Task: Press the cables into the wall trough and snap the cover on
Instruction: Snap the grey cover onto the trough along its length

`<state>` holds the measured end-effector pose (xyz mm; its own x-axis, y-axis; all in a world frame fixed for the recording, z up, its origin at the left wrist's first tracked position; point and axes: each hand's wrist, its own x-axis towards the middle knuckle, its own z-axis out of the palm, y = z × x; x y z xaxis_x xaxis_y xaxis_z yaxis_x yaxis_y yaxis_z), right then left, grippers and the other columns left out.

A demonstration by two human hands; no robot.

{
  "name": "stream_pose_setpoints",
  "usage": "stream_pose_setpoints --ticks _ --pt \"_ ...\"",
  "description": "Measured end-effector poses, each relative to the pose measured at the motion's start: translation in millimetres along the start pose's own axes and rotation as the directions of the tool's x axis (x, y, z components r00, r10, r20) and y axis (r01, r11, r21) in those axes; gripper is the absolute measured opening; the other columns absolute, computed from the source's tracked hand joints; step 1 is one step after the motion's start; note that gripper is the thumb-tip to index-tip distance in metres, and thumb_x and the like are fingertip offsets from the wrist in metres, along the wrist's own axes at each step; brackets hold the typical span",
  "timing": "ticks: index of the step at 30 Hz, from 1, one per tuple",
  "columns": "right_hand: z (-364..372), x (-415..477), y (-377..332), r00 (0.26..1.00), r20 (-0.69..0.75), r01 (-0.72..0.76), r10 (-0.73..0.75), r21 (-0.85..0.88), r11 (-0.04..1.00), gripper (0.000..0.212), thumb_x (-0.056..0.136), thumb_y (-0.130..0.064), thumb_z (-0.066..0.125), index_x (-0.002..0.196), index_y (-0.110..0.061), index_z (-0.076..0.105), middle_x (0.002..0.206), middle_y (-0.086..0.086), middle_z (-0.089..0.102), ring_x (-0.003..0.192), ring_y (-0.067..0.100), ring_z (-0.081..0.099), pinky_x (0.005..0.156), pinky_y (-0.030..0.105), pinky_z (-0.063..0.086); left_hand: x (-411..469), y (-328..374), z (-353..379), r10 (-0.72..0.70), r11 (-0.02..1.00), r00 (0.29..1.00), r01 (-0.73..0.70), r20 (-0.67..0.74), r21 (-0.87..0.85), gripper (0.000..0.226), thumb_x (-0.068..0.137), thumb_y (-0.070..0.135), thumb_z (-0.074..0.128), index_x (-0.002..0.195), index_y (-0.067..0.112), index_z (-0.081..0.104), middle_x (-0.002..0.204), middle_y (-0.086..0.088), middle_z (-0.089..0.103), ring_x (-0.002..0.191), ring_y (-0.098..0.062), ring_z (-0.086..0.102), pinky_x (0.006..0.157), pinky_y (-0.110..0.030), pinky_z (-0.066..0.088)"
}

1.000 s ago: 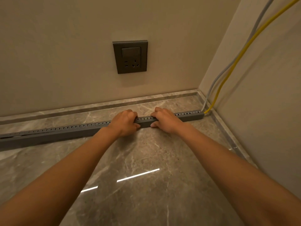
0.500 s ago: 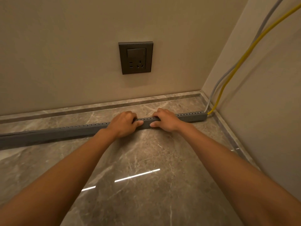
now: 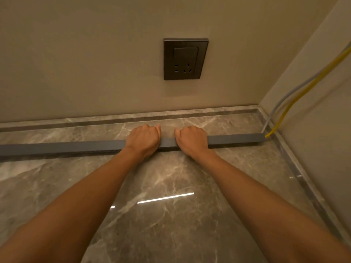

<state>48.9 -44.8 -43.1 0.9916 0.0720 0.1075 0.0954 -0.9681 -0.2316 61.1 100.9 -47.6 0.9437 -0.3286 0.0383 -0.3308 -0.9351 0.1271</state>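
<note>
While both grips clench over the grey trough (image 3: 95, 147) lying on the marble floor (image 3: 171, 215), left hand (image 3: 143, 139) and right hand (image 3: 191, 139) side by side, evidently pressing its cover home, yellow cable (image 3: 296, 99) and grey cable (image 3: 281, 103) exit its corner end.

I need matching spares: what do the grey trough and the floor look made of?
Trough: probably plastic, matte grey; it has an even dull surface with small punched holes along its side. Floor: polished marble or marble-look tile; it shows pale veining and a sharp mirrored light streak.
</note>
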Motion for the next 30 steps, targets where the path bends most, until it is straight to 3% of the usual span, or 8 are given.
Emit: stream_pose_setpoints --ticks 4,8,11,14,20,23,26,30 --pt "1 4 3 1.0 -0.025 -0.01 0.01 -0.001 1.0 0.041 0.094 -0.025 0.031 0.082 -0.003 0.064 0.091 0.02 0.069 0.079 0.033 0.06 0.069 0.035 0.04 1 0 -3 -0.032 0.999 0.999 0.032 -0.013 -0.019 0.031 0.097 0.019 0.03 0.101 0.003 0.056 0.102 -0.024 0.066 0.093 -0.039 0.06 0.079 -0.042 0.049" --pt "3 2 2 0.998 -0.064 0.025 -0.025 0.012 1.0 0.041 0.095 -0.025 0.035 0.078 -0.002 0.064 0.084 0.02 0.068 0.072 0.031 0.058 0.065 0.034 0.038 -4 -2 -3 -0.065 0.996 0.998 0.065 0.001 -0.059 0.033 0.098 0.024 0.03 0.106 0.005 0.055 0.102 -0.022 0.066 0.094 -0.038 0.06 0.078 -0.041 0.047" --pt "2 0 4 0.998 -0.056 -0.013 0.017 0.069 0.998 0.049 0.096 -0.034 0.033 0.072 -0.004 0.064 0.075 0.016 0.064 0.072 0.029 0.059 0.066 0.033 0.037 -10 -12 -11 -0.132 0.973 0.991 0.127 -0.012 -0.192 0.046 0.098 0.033 0.029 0.079 0.007 0.062 0.096 -0.025 0.068 0.09 -0.038 0.06 0.077 -0.04 0.044" --pt "-4 -2 3 0.998 0.038 0.051 -0.056 0.117 0.992 0.052 0.095 -0.041 0.033 0.08 -0.004 0.067 0.088 0.019 0.068 0.085 0.035 0.061 0.076 0.038 0.043 -19 -30 -20 -0.104 0.964 0.991 0.122 0.087 -0.236 0.041 0.097 0.037 0.033 0.067 0.016 0.051 0.091 -0.02 0.066 0.081 -0.033 0.057 0.068 -0.036 0.037" --pt "-14 -4 -20 0.93 0.303 0.128 -0.208 0.263 0.956 0.038 0.084 -0.046 0.055 0.084 -0.009 0.063 0.098 0.013 0.064 0.094 0.029 0.056 0.075 0.035 0.039 -32 -75 -55 -0.042 0.963 0.921 0.141 0.388 -0.229 0.03 0.083 0.044 0.06 0.087 0.014 0.066 0.085 -0.005 0.063 0.077 -0.02 0.055 0.061 -0.027 0.039" --pt "-13 -5 -36 0.917 0.347 0.098 -0.199 0.287 0.953 0.033 0.082 -0.039 0.063 0.087 -0.006 0.061 0.099 0.013 0.06 0.095 0.028 0.054 0.073 0.034 0.038 -36 -94 -68 -0.008 0.976 0.869 0.114 0.495 -0.185 0.028 0.081 0.034 0.066 0.101 0.013 0.066 0.092 -0.004 0.062 0.081 -0.016 0.054 0.07 -0.026 0.04" --pt "-10 -7 -56 0.908 0.374 0.098 -0.19 0.251 0.963 0.029 0.081 -0.034 0.065 0.087 -0.012 0.048 0.103 0.013 0.055 0.099 0.028 0.05 0.075 0.032 0.036 -41 -101 -67 -0.019 0.99 0.901 0.079 0.434 -0.121 0.03 0.078 0.03 0.07 0.1 0.012 0.064 0.091 -0.003 0.056 0.084 -0.017 0.05 0.072 -0.028 0.04" --pt "2 -15 -102 0.932 0.306 0.122 -0.197 0.248 0.961 0.032 0.082 -0.024 0.064 0.108 -0.007 0.055 0.115 0.014 0.055 0.107 0.029 0.049 0.087 0.035 0.039 -57 -101 -54 0.04 0.997 0.976 -0.027 0.213 -0.067 0.029 0.078 0.029 0.068 0.097 0.011 0.057 0.104 -0.009 0.061 0.092 -0.025 0.055 0.071 -0.031 0.039"
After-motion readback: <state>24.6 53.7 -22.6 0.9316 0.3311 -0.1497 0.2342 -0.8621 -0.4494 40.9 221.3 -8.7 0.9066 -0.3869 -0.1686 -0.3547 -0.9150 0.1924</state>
